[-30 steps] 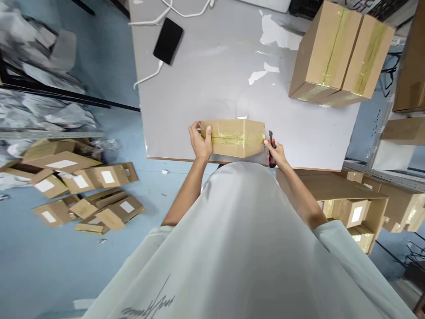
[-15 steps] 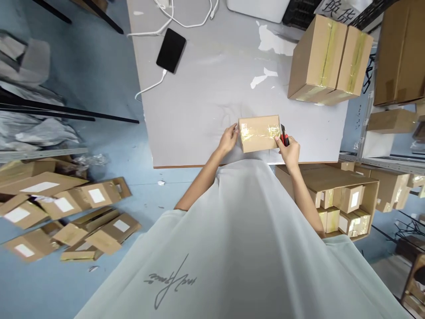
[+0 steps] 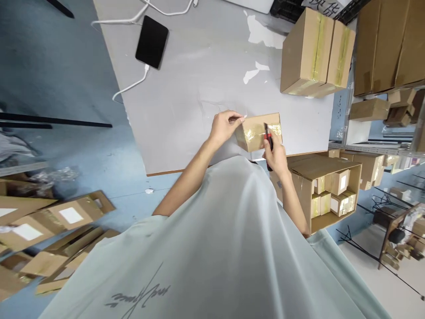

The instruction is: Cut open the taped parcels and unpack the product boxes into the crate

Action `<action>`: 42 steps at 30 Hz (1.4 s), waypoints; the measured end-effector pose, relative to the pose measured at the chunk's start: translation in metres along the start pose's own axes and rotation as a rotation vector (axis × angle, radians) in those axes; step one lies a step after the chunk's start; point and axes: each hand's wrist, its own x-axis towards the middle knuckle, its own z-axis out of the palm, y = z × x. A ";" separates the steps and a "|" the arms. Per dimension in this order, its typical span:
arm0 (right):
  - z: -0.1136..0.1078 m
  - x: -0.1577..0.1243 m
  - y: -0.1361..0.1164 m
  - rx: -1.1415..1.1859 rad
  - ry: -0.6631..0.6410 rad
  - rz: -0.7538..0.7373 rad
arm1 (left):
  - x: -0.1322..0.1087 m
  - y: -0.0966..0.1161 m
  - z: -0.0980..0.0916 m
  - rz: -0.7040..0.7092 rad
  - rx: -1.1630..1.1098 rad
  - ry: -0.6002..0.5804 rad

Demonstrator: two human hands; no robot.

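A small taped cardboard box (image 3: 258, 128) rests at the table's near edge, in front of my shirt. At its upper left corner my left hand (image 3: 226, 126) has its fingers pinched together, with a small white bit at the fingertips that is too small to make out. My right hand (image 3: 276, 155) is wrapped round a red and black box cutter (image 3: 269, 138), its tip over the shiny tape on the box.
Two taped cartons (image 3: 315, 53) stand at the table's back right. A black device (image 3: 152, 42) with a white cable lies at the back left. An open carton of small boxes (image 3: 307, 170) is below right; more boxes (image 3: 56, 217) lie lower left.
The box cutter has moved from beside the box's right end to over its top. My left hand has shifted up to the corner and closed. The whole view has shifted and turned slightly.
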 end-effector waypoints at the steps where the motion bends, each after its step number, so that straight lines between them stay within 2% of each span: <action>1: 0.003 0.001 -0.010 0.042 -0.004 0.015 | 0.000 -0.001 -0.001 0.006 0.006 -0.010; 3: 0.008 0.004 -0.027 0.118 0.030 0.080 | 0.000 -0.003 -0.002 0.018 0.018 -0.026; 7: 0.013 0.013 -0.047 0.060 0.017 0.093 | 0.002 -0.005 -0.005 0.036 0.009 -0.048; 16: 0.004 0.018 -0.061 -0.058 -0.017 0.096 | 0.002 0.000 -0.003 0.031 -0.013 -0.047; 21: -0.002 0.015 -0.066 -0.112 -0.076 0.112 | 0.006 -0.001 -0.002 0.004 -0.039 -0.073; 31: -0.006 0.019 -0.109 -0.275 -0.161 0.313 | 0.005 0.014 -0.004 -0.097 -0.015 -0.054; 37: -0.016 0.022 -0.115 -0.301 -0.194 0.330 | 0.003 0.017 0.000 -0.157 0.028 -0.011; 42: -0.012 0.024 -0.115 -0.312 -0.192 0.320 | -0.005 0.022 0.002 -0.155 0.108 0.026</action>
